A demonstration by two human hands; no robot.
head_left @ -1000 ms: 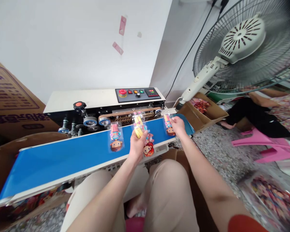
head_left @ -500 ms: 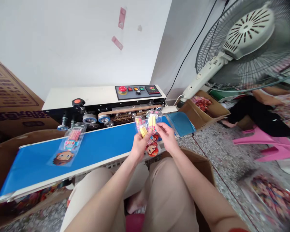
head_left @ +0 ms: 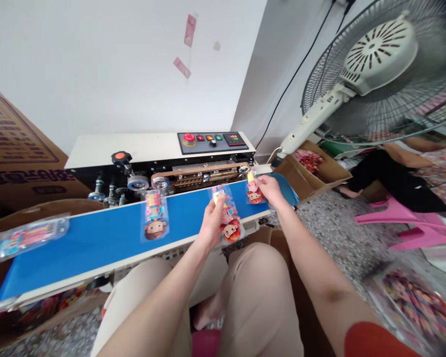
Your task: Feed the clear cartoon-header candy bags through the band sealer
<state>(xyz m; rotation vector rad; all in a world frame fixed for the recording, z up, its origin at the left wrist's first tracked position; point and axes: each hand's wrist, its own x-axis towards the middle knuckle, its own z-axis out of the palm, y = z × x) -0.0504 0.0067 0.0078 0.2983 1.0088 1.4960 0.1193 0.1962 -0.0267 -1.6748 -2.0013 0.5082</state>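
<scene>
My left hand [head_left: 211,218] is closed on a clear packet [head_left: 230,230] with yellow sticks, coloured lettering and a red-haired cartoon head, held over the blue conveyor belt [head_left: 115,230]. Further right, my right hand [head_left: 269,188] pinches a similar packet [head_left: 254,197] at the belt's right part. To the left of my left hand, a packet with pink sticks and a brown-haired head [head_left: 155,220] lies on the belt. Another packet [head_left: 31,237] lies sideways at the belt's left end, partly over its edge.
Behind the belt runs a sealing machine [head_left: 134,146] with a control panel [head_left: 212,142] and rollers. A fan [head_left: 379,49] stands at right above a carton [head_left: 319,178]. A person sits beyond a pink stool [head_left: 401,223]. A large carton [head_left: 18,148] stands at left.
The packets bunched between my hands are now apart, one in each hand. My right hand has moved right. Two packets now show on the left part of the belt instead of one.
</scene>
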